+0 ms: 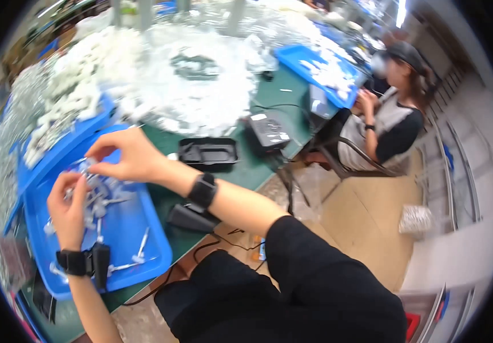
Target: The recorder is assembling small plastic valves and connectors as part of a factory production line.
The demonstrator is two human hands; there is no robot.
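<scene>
Both my hands are together over a blue tray [158,246] at the left of the table. The thumb and fingers of my right hand [129,153] pinch a small white plastic part [84,166], blurred and partly hidden. Just below it, my left hand [68,208] is closed in a pinch, its fingertips close to the same part; what they grip is too small to make out. Under the hands lies a loose pile of small white plastic pieces [100,200]. Several thin white pieces with stems [142,246] lie apart near the tray's right and lower sides.
Beyond the tray spreads a heap of white parts and clear plastic bags [201,97]. A black holder [208,152] and a dark box [268,131] with a cable stand on the green table. At the right a seated person [392,114] works at another blue tray [292,56].
</scene>
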